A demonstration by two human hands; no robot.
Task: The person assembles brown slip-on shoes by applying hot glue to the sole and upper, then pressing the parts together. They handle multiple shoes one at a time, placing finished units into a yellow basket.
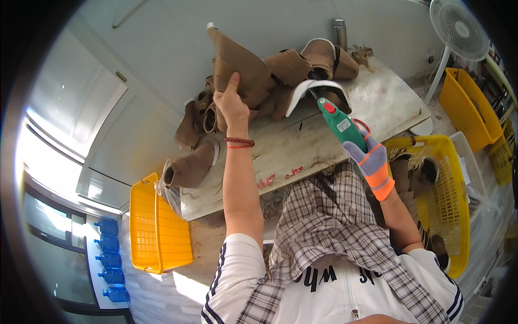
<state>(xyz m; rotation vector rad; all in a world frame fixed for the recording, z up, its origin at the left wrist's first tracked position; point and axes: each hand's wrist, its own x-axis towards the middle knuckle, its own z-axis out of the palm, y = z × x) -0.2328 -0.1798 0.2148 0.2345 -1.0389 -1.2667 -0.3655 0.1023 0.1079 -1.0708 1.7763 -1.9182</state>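
Observation:
My bare left hand [232,108] is closed on a tall brown boot upper [243,62], thumb on its near face. A green hand-held power tool [341,123] with a red switch is gripped in my right hand [373,164], which wears a grey and orange glove. The tool's thin dark tip meets the white curved edge [300,96] of a brown boot piece on the table. Whether that piece joins the upper in my left hand cannot be made out. Other brown boot uppers [288,66] lie behind and to the left, one [194,164] at the table's left end.
The worn table [377,105] stands against a wall, with a metal flask [340,33] at its back. Yellow baskets stand left [141,227] and right [458,200]; the right one holds boot pieces. A white fan [461,29] is at far right. Blue water bottles [110,259] line the left.

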